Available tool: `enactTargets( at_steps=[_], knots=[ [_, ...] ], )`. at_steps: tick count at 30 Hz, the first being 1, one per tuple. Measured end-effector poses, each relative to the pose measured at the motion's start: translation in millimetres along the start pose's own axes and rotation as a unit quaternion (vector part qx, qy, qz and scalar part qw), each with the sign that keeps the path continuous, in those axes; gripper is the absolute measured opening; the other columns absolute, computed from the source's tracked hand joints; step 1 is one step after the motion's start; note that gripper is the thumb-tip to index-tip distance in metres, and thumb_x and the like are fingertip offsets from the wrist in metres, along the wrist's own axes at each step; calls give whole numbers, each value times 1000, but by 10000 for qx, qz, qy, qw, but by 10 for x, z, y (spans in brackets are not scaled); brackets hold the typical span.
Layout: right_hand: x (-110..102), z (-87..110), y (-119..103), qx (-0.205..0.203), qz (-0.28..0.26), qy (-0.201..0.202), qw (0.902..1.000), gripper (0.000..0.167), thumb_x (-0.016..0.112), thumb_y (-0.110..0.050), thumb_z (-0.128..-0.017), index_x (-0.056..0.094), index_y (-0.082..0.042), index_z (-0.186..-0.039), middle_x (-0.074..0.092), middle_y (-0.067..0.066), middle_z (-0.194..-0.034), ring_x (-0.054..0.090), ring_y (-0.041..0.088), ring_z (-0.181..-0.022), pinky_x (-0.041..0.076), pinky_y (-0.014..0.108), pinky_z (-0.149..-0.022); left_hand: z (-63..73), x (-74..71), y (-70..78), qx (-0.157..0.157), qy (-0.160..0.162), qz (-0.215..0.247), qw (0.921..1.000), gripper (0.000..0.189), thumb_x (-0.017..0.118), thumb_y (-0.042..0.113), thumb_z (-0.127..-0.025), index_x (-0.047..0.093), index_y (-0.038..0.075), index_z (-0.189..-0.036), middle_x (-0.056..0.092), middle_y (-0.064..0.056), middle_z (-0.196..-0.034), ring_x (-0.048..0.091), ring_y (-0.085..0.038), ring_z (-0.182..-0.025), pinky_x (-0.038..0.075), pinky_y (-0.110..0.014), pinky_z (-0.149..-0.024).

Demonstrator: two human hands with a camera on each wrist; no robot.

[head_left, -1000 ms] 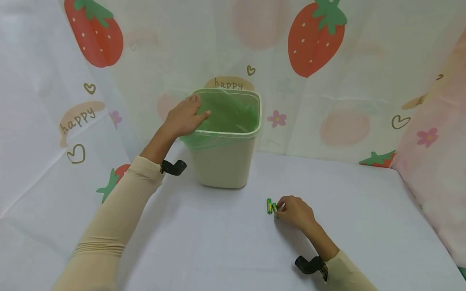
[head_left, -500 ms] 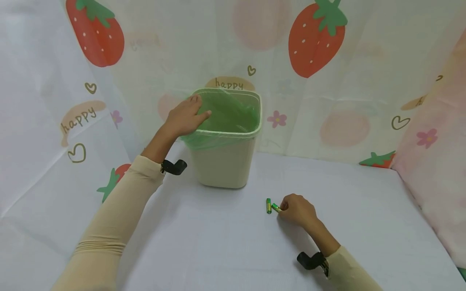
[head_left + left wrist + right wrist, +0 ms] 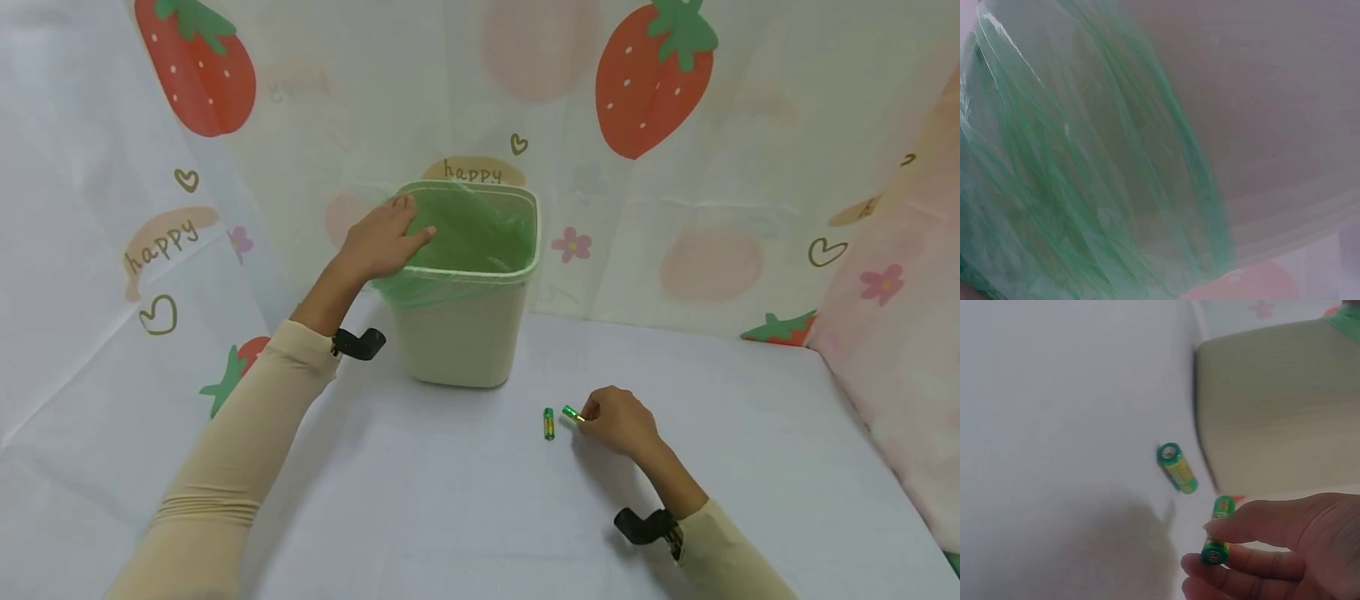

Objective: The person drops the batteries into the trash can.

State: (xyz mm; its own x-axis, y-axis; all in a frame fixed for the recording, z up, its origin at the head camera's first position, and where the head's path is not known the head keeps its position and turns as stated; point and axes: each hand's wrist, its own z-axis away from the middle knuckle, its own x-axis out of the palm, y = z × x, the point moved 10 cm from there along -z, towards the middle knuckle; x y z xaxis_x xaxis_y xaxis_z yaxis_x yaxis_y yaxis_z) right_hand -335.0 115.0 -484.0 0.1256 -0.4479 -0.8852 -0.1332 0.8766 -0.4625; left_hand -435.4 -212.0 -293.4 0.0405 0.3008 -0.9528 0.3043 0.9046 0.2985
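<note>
My right hand (image 3: 618,419) pinches a green and yellow battery (image 3: 573,413) between thumb and fingers, just above the white cloth. In the right wrist view the held battery (image 3: 1224,506) is tilted, one end pointing toward the camera. A second battery (image 3: 549,423) of the same kind lies on the cloth, a little left of the right hand. My left hand (image 3: 381,240) rests on the left rim of a cream trash bin (image 3: 461,337), thumb extended over the opening. A green bag (image 3: 465,237) lines the bin and folds over its rim; the left wrist view shows this folded bag (image 3: 1116,156).
The bin stands upright near the back of the white cloth surface (image 3: 420,500). Behind it hangs a curtain (image 3: 720,208) printed with strawberries and hearts. A pinkish cloth side (image 3: 900,375) rises at the right.
The right hand has lifted its battery off the cloth, slightly up and away from the other battery. The left hand has stayed on the bin rim.
</note>
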Motion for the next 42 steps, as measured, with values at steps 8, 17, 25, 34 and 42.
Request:
enactTargets(
  at_steps=[8,17,25,34,42],
  knots=[
    [-154,6,-109,-262,-471,159,9984,6,79,-11,-86,75,-6,-86,71,2,-80,60,17,-70,47,30,-55,-1,12,-13,-5,-20,-14,10000,77,30,49,-110,1,-2,-161,-4,-19,-169,-3,-33,-156,7,-51,-125],
    [-381,70,-343,-624,-539,396,9958,8,79,-13,-87,78,-6,-89,71,0,-81,62,19,-78,48,31,-57,6,2,-6,17,14,-29,10000,77,31,48,-111,2,-3,-161,-3,-21,-168,-2,-34,-156,7,-52,-125],
    [-513,121,-501,-768,-571,432,9945,7,77,-14,-89,78,-8,-91,72,-1,-82,64,17,-77,50,31,-58,-2,5,-7,18,-2,-53,10000,78,31,48,-111,1,-3,-161,-4,-20,-168,-2,-33,-156,5,-50,-126],
    [-739,243,-724,-983,-588,587,9917,7,76,-14,-90,78,-10,-94,72,-3,-82,68,16,-76,51,32,-58,8,0,10,45,0,-19,10000,77,32,48,-111,0,-3,-161,-4,-21,-168,-2,-33,-156,5,-50,-126],
    [-957,344,-952,-1201,-621,733,9881,7,76,-13,-90,78,-11,-96,73,-2,-81,68,17,-74,51,32,-57,4,-10,10,60,40,18,10000,78,31,48,-111,1,-3,-161,-4,-20,-168,-3,-33,-156,5,-50,-126]
  ],
)
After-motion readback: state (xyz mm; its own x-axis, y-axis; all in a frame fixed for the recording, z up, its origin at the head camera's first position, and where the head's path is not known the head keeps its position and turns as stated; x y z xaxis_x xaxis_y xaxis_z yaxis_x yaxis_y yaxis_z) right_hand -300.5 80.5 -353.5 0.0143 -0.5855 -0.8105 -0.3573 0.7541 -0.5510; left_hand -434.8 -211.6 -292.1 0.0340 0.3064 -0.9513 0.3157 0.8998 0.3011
